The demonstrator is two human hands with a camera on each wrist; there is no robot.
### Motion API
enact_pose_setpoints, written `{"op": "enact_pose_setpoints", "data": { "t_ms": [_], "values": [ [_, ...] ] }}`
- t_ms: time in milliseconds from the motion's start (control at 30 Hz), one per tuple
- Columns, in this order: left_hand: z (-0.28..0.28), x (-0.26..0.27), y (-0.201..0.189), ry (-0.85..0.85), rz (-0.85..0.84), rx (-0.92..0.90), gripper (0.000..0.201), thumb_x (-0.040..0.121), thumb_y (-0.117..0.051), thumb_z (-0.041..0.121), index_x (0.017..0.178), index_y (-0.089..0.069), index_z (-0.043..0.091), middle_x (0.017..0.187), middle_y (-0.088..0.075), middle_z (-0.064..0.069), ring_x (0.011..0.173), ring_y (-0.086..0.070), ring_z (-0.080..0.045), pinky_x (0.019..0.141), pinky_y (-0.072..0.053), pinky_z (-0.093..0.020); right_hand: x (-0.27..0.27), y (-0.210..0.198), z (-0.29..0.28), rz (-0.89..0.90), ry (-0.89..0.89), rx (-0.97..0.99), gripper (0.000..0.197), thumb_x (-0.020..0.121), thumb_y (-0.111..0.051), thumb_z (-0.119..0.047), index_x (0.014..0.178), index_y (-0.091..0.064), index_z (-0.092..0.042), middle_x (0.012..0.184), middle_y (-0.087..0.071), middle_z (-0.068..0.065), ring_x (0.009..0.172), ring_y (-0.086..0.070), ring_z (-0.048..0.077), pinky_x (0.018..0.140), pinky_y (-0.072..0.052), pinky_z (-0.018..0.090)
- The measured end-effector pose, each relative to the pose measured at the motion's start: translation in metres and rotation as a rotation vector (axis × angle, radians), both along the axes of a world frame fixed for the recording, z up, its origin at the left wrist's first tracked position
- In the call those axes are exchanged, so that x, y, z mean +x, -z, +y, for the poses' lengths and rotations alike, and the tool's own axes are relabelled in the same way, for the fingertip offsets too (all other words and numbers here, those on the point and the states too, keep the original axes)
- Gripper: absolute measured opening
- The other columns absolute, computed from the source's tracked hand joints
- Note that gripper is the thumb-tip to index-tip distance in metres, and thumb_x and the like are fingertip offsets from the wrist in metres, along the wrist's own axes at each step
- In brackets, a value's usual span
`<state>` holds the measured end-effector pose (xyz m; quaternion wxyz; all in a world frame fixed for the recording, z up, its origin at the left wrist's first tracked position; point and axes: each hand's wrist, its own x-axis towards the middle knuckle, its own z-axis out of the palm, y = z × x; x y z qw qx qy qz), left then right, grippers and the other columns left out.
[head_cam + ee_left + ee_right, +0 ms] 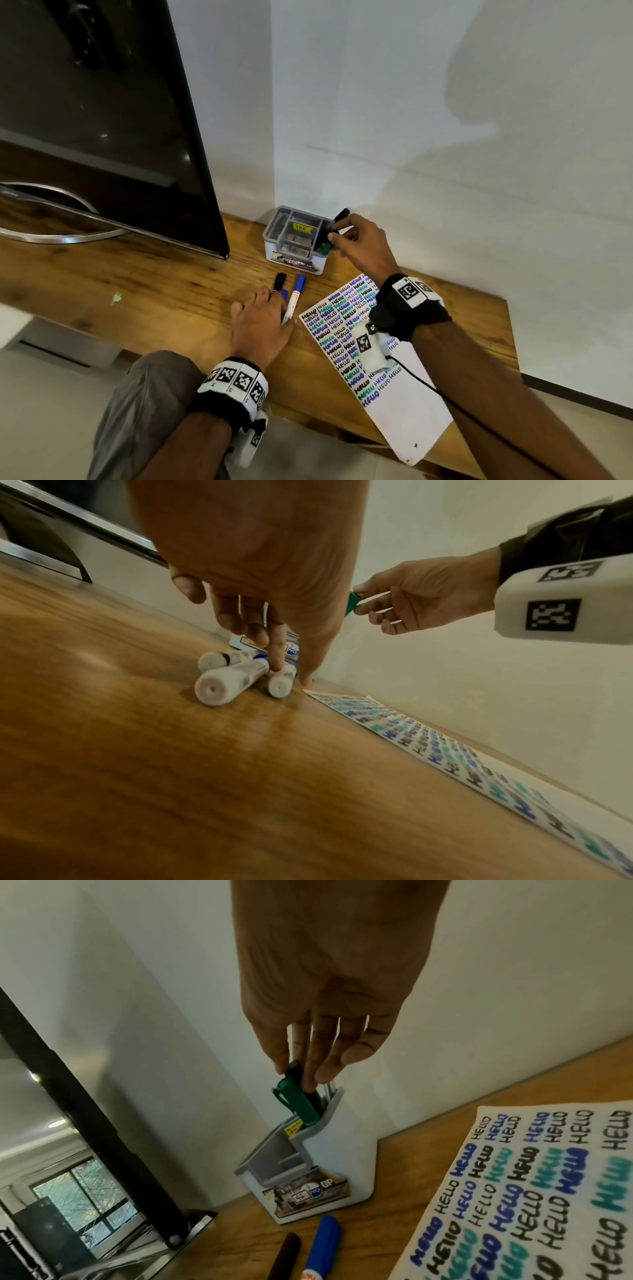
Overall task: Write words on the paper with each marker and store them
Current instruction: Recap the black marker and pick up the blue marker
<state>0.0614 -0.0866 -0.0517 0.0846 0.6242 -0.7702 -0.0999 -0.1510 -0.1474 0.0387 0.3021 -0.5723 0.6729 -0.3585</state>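
Between the fingertips (286,1060) of the right hand (361,245), a black-capped marker (297,1073) is pinched and held over the white and grey plastic organiser box (329,1161), just beside a green capped marker (296,1103) already standing in the same rear compartment. For a clean drop, the black marker is best kept upright and lowered alongside the green one before the pinch is released, so that neither is tipped out. Under the left hand (262,320), three more white-barrelled markers (227,681) lie on the wooden bench (154,291); its straight fingers (277,653) rest on them, closed round nothing. Beside that hand lies the white paper sheet (411,407), covered in rows of "HELLO". The black marker's barrel is hidden by the fingers and the box wall, and the left wrist view is blurred, so cap colours there are hard to make out.
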Motion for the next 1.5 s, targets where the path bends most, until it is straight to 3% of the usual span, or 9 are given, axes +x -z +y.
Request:
{"op": "enact_pose_setpoints", "data": {
  "t_ms": [367,533,667,833,967,1100,1200,1400,1500],
  "values": [
    [0.000,-0.010,-0.007,0.000,-0.144,0.005,0.039,0.087,-0.054,0.055,0.106,-0.065,0.023,0.124,-0.057,0.000,0.114,-0.050,-0.021,0.091,-0.033,-0.041,-0.015,0.032,0.082,-0.160,0.090,0.147,0.007,0.100,-0.060,-0.017,0.101,-0.067,-0.016,0.085,-0.076,0.003,0.072,-0.068,0.010,0.066,-0.050,0.021],
    [0.004,-0.012,-0.018,-0.005,0.258,0.114,0.024,0.078,-0.068,0.055,0.082,-0.060,0.033,0.098,-0.055,0.014,0.102,-0.052,-0.011,0.090,-0.032,-0.039,0.000,0.053,0.117,-0.297,0.032,0.336,0.015,0.101,-0.061,-0.022,0.112,-0.069,-0.016,0.101,-0.077,0.003,0.079,-0.067,0.007,0.063,-0.047,0.014],
    [0.019,-0.023,-0.019,0.171,0.557,0.261,0.020,0.074,-0.074,0.049,0.080,-0.063,0.033,0.091,-0.055,0.013,0.084,-0.058,-0.009,0.088,-0.047,-0.032,0.011,0.056,0.130,-0.610,0.101,0.303,0.026,0.103,-0.058,-0.026,0.123,-0.066,-0.013,0.116,-0.074,0.006,0.102,-0.071,0.019,0.086,-0.055,0.030],
    [0.038,-0.041,-0.016,0.363,0.660,0.347,0.020,0.085,-0.070,0.045,0.086,-0.069,0.025,0.091,-0.063,0.010,0.085,-0.061,-0.007,0.080,-0.054,-0.043,-0.001,0.054,0.145,-0.876,0.141,0.165,0.026,0.105,-0.051,-0.019,0.123,-0.067,-0.007,0.082,-0.069,0.004,0.079,-0.067,0.019,0.081,-0.058,0.032],
    [0.043,-0.044,-0.024,0.311,0.799,0.399,0.011,0.100,-0.058,0.032,0.100,-0.062,0.022,0.096,-0.069,0.005,0.088,-0.066,-0.008,0.081,-0.057,-0.040,-0.016,0.051,0.161,-0.470,0.043,0.188,0.023,0.105,-0.053,-0.030,0.117,-0.067,-0.017,0.085,-0.068,-0.001,0.064,-0.060,0.007,0.060,-0.048,0.020],
    [0.045,-0.047,-0.029,0.205,1.007,0.528,0.019,0.103,-0.050,0.031,0.109,-0.061,0.017,0.093,-0.072,-0.007,0.085,-0.068,-0.027,0.077,-0.056,-0.039,-0.022,0.055,0.180,-0.027,-0.140,0.201,0.023,0.104,-0.055,-0.034,0.116,-0.067,-0.020,0.103,-0.070,-0.008,0.086,-0.066,0.002,0.075,-0.046,0.016],
    [0.052,-0.054,-0.024,0.306,0.991,0.623,0.013,0.101,-0.055,0.018,0.103,-0.063,0.007,0.092,-0.071,-0.011,0.078,-0.067,-0.021,0.070,-0.055,-0.030,-0.019,0.058,0.191,0.243,-0.203,0.152,0.028,0.104,-0.053,-0.037,0.118,-0.066,-0.017,0.111,-0.071,0.001,0.094,-0.064,0.012,0.081,-0.046,0.023],
    [0.058,-0.062,-0.015,0.341,0.951,0.608,0.002,0.097,-0.060,0.005,0.097,-0.061,0.007,0.089,-0.071,-0.006,0.080,-0.068,-0.016,0.072,-0.053,-0.026,-0.012,0.061,0.202,0.614,-0.197,0.196,0.032,0.106,-0.041,-0.043,0.121,-0.056,-0.018,0.120,-0.069,0.005,0.101,-0.068,0.023,0.081,-0.056,0.034],
    [0.055,-0.061,-0.015,0.330,0.968,0.576,0.003,0.095,-0.062,0.003,0.097,-0.062,0.006,0.091,-0.070,-0.009,0.082,-0.068,-0.021,0.074,-0.056,-0.030,-0.013,0.063,0.202,0.589,-0.164,0.230,0.040,0.106,-0.037,-0.049,0.114,-0.058,-0.016,0.113,-0.071,0.006,0.095,-0.068,0.022,0.072,-0.052,0.031]
  ]
}}
